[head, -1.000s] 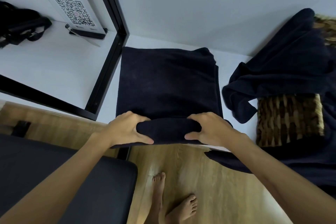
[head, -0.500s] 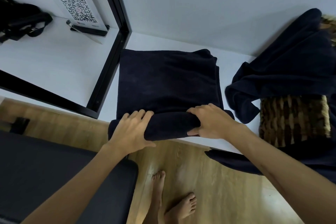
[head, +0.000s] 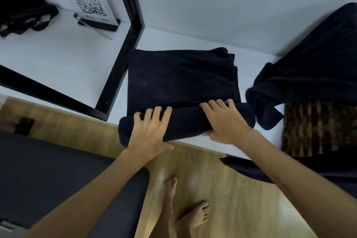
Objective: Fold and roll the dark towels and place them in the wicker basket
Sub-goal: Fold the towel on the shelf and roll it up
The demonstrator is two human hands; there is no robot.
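A dark folded towel [head: 181,77] lies flat on the white shelf [head: 251,62], its near end wound into a thick roll [head: 185,121] at the shelf's front edge. My left hand [head: 152,131] presses on the left part of the roll, fingers spread over its top. My right hand [head: 226,120] lies over the right part, thumb under the near side. The wicker basket [head: 313,127] stands at the right, partly covered by loose dark towels [head: 313,60] draped over it.
A black frame [head: 123,48] borders the shelf's left side. Behind it stand a QR-code sign [head: 85,0] and a black strap bundle [head: 21,13]. A dark cushion [head: 58,176] sits low left. My bare feet [head: 185,210] stand on the wooden floor.
Both hands have pushed the roll away from me. The roll has grown thicker and the flat part of the towel shorter. My fingers now lie over the roll's top.
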